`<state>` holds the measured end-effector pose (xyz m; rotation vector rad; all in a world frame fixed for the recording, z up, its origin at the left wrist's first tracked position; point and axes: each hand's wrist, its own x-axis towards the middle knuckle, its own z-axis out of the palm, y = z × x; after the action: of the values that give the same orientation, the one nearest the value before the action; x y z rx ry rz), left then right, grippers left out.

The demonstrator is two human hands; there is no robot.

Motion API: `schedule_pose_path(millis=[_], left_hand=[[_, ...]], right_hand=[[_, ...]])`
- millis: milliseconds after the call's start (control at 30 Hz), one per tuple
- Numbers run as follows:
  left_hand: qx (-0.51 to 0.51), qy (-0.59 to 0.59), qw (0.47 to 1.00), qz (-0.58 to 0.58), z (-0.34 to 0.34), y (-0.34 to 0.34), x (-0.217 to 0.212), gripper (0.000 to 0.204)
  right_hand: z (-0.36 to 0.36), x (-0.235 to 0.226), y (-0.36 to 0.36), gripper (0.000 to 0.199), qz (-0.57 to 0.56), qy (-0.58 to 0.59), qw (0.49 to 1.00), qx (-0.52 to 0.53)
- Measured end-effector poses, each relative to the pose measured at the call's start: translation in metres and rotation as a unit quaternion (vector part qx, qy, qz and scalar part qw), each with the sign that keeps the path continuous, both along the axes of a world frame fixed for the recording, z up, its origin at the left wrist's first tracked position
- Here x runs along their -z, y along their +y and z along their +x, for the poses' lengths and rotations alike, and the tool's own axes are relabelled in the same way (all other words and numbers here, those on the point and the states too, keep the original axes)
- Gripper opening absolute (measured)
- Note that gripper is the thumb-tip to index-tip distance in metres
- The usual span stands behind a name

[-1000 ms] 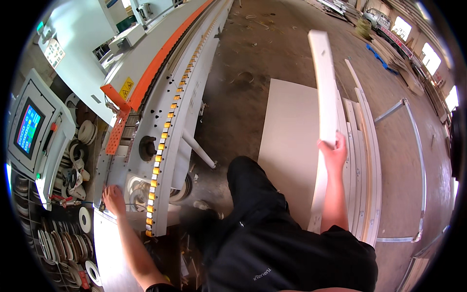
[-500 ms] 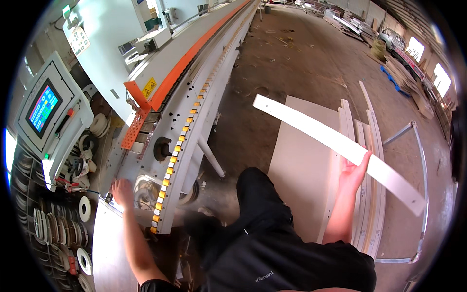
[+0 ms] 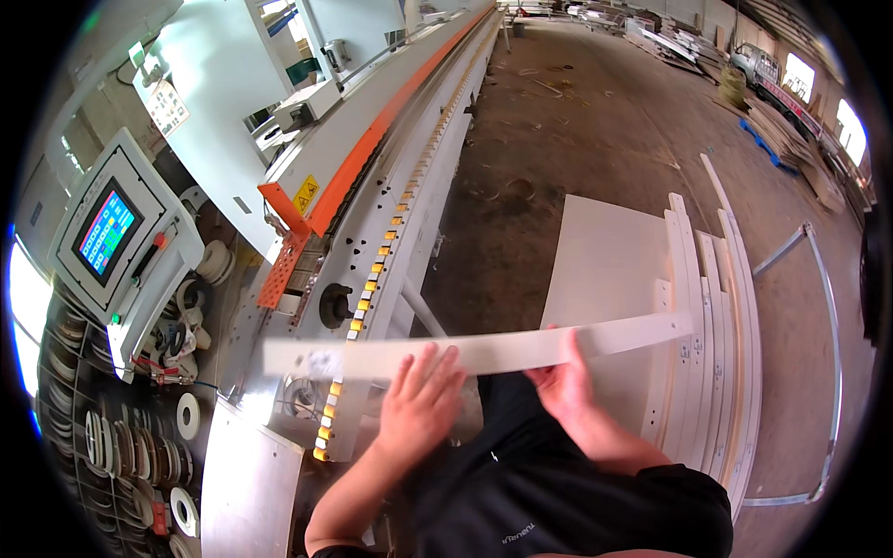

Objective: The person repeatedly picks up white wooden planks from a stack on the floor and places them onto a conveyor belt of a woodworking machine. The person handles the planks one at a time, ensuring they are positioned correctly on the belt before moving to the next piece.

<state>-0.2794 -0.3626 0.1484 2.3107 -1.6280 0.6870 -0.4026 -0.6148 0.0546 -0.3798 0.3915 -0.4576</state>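
Note:
A long, narrow white board strip (image 3: 502, 352) lies crosswise in front of me, its left end over the machine's roller edge. My right hand (image 3: 566, 386) is closed round the strip right of its middle, with the thumb up against its face. Against the strip's near edge, left of the middle, my left hand (image 3: 420, 398) rests with its fingers stretched out. Holes show near both ends of the strip, and the left end is slightly smeared by motion.
A long machine with an orange guard (image 3: 296, 244) and yellow-and-white rollers (image 3: 364, 305) runs ahead on the left. Its control panel (image 3: 126, 242) is lit. Board strips (image 3: 712, 316) are stacked on a large panel (image 3: 595, 251) at right, beside a metal frame (image 3: 828, 307). Edging rolls (image 3: 139, 446) hang lower left.
The strip has swung left from the right side to lie across my front and over the machine's edge. My left hand has left the machine's near end and come to the strip.

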Motion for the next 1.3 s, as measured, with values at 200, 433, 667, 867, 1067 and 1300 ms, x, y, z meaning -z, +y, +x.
schedule_pose_path(millis=[200,433,667,867,1067,1300], left_hand=[[-0.055,0.073,0.995,-0.048,-0.008,0.016,0.016,0.053],[-0.175,0.136,0.973,-0.061,0.006,0.116,0.049,0.046],[-0.339,0.081,0.931,-0.112,0.033,0.262,0.073,0.043],[-0.458,0.083,0.877,-0.124,0.046,0.355,0.094,0.033],[-0.494,0.07,0.861,-0.098,0.07,0.382,0.099,0.03],[-0.436,0.065,0.894,-0.082,0.121,0.321,0.096,0.032]], right_hand=[[0.019,0.006,0.055,0.052,-0.014,0.033,0.986,-0.16],[0.044,0.059,0.056,0.058,-0.271,0.016,0.897,-0.349],[0.044,0.11,0.026,0.055,-0.459,0.084,0.839,-0.282],[0.04,0.123,0.013,0.05,-0.608,0.118,0.753,-0.222],[0.033,0.136,0.006,0.047,-0.68,0.121,0.694,-0.204],[0.036,0.135,0.013,0.037,-0.702,0.111,0.676,-0.194]])
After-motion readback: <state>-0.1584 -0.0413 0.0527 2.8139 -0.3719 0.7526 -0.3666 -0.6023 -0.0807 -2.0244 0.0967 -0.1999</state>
